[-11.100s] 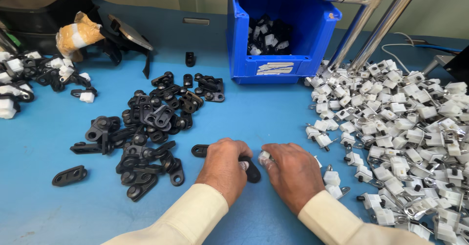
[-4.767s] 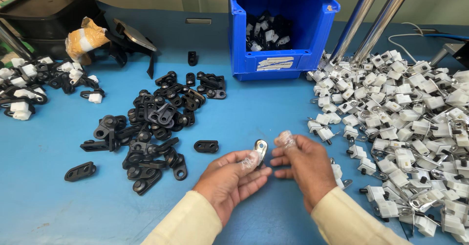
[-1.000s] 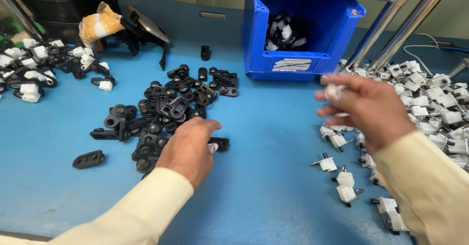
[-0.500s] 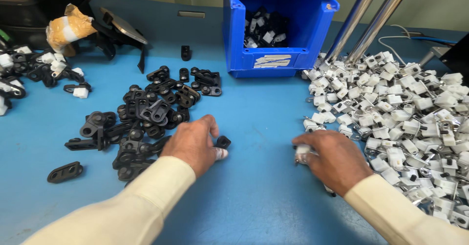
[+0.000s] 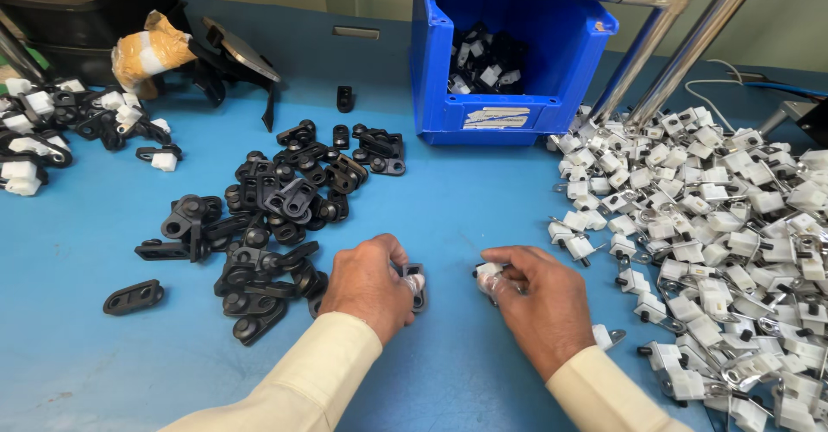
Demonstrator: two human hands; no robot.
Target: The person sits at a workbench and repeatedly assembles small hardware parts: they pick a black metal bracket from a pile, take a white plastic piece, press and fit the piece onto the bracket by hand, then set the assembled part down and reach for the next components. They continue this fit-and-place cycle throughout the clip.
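Observation:
My left hand [image 5: 369,284] rests low on the blue table [image 5: 466,199], its fingers closed on a small black bracket [image 5: 417,278] at the edge of the black bracket pile [image 5: 276,216]. My right hand [image 5: 542,296] is beside it, a short gap away, fingers closed on a small white clip [image 5: 488,273] with a black pin. Both sleeves are cream coloured. Another white clip [image 5: 605,337] lies just right of my right wrist.
A large heap of white clips [image 5: 733,251] covers the right side. A blue bin [image 5: 509,53] with mixed parts stands at the back. Metal frame tubes [image 5: 690,40] slant beside it. Far left lie assembled black-and-white parts [image 5: 52,126], a tape-wrapped object [image 5: 151,48] and a dark tray [image 5: 78,9].
My right hand came back from the white heap toward the middle carrying a white clip. My left hand picked a black bracket from the pile edge. Both hands now sit close together.

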